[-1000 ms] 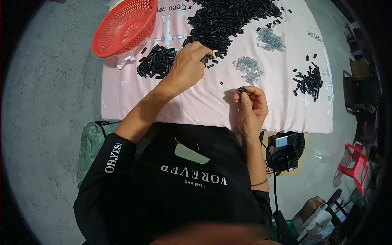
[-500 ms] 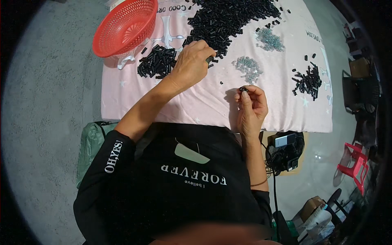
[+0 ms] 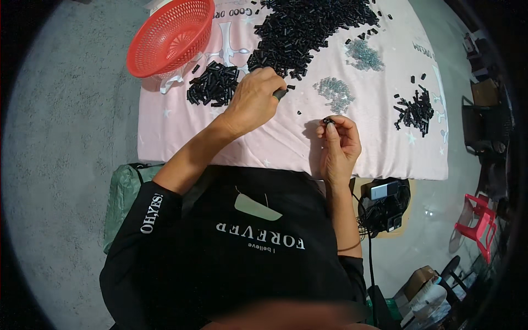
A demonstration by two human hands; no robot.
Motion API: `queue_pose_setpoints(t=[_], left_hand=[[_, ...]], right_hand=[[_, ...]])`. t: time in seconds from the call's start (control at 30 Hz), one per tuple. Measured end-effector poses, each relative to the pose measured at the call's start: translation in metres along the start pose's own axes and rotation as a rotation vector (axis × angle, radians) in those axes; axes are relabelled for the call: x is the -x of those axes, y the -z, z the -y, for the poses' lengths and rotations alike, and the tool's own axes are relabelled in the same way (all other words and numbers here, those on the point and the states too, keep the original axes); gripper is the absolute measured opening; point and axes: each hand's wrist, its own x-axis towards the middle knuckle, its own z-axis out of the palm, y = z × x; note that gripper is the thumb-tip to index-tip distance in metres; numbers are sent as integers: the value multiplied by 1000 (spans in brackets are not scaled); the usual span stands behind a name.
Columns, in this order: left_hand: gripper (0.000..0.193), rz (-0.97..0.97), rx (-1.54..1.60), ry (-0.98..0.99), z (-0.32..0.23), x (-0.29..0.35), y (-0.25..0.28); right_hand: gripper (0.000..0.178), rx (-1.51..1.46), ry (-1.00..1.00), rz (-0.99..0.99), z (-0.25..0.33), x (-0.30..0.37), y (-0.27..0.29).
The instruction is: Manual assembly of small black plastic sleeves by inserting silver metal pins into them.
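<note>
My right hand (image 3: 341,143) is closed in a pinch, its thumb and fingertips gripping a small black piece (image 3: 328,120) above the near part of the table. My left hand (image 3: 256,100) is back up with curled fingers, between a small heap of short black tubes (image 3: 213,83) and the large pile of black tubes (image 3: 300,36). A dark thing (image 3: 280,94) shows at its thumb; whether it is held or worn I cannot tell. The fingertips are hidden beneath the hand. Close to my right hand lies a patch of small clear pieces (image 3: 334,94).
A red plastic basket (image 3: 171,38) stands at the table's far left. A second patch of clear greenish pieces (image 3: 364,55) lies farther back, and thin black pieces (image 3: 415,111) lie at the right. The table (image 3: 385,157) has a pink printed cloth; a pink stool (image 3: 478,223) stands beyond.
My left hand has drawn back slightly toward me, away from the large pile's edge. My right hand keeps its pinch in the same place.
</note>
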Motion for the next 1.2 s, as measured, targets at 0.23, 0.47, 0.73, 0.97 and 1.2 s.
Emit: queue_pose_setpoints(t=[0.23, 0.47, 0.73, 0.97, 1.2], left_hand=[[18, 6, -17, -40, 0, 5, -9], [21, 70, 1, -48, -12, 16, -15], [22, 36, 30, -87, -9, 3, -12], [30, -91, -50, -93, 7, -42, -19], [31, -82, -99, -142, 12, -52, -26]], right_hand=[[16, -76, 13, 7, 0, -1, 0], [16, -84, 8, -17, 1, -3, -1], [16, -140, -6, -8, 0, -4, 2], [16, -98, 0, -17, 1, -4, 0], [16, -98, -3, -11, 0, -3, 0]])
